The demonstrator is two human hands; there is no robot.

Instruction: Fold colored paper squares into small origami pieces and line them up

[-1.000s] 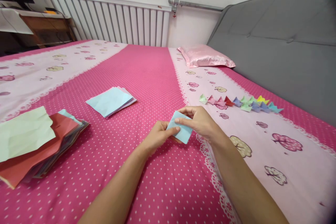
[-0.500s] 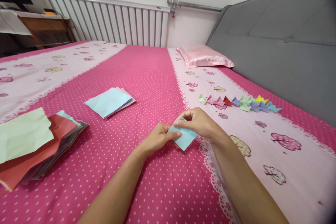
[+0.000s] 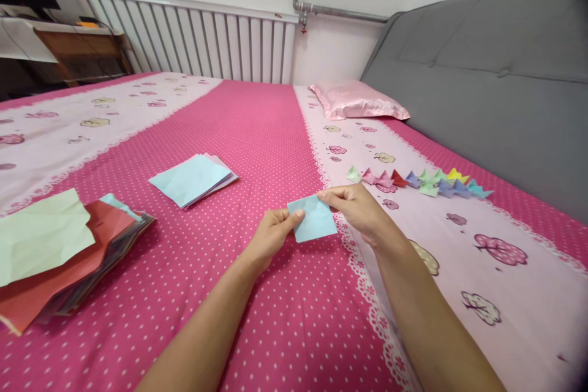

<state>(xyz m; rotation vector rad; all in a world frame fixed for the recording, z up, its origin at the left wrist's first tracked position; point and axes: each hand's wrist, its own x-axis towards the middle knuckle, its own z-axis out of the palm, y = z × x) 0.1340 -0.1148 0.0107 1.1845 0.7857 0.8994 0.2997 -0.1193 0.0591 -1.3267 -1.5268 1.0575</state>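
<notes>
1. Head view, hands: our left hand point(image 3: 271, 237) is closed on the left edge of the light-blue paper point(image 3: 313, 218), thumb on top. Our right hand point(image 3: 361, 211) pinches its upper right corner between thumb and forefinger.
2. Head view, held item: the light-blue paper hangs between the two hands, just above the bedsheet point(image 3: 275, 331), over the lace border where the dotted pink meets the pale printed strip. It looks flat and already folded. We cannot tell how many layers it has.
3. Head view, items nearby: a stack of square sheets point(image 3: 193, 179) lies to the left, well apart. A pile of larger sheets point(image 3: 59, 257) sits further left. A row of folded pieces point(image 3: 420, 182) lies to the right, near the right hand. A pillow point(image 3: 358, 101) rests beyond, against the headboard point(image 3: 482, 73).
4. Head view, risk of slip: both holds are at the margins only, so we judge that a loosened pinch on either side would let the paper swing or drop.
5. Head view, risk of a bad crease: the bedsheet is soft and gives under pressure. Pressing a fold against it could leave the crease crooked or the edges misaligned.
6. Head view, risk of tearing: opposite pulls from the two hands could rip thin paper along an existing fold.
7. Head view, risk to neighbours: a wide sweep of the right forearm could scatter the row of folded pieces.
</notes>
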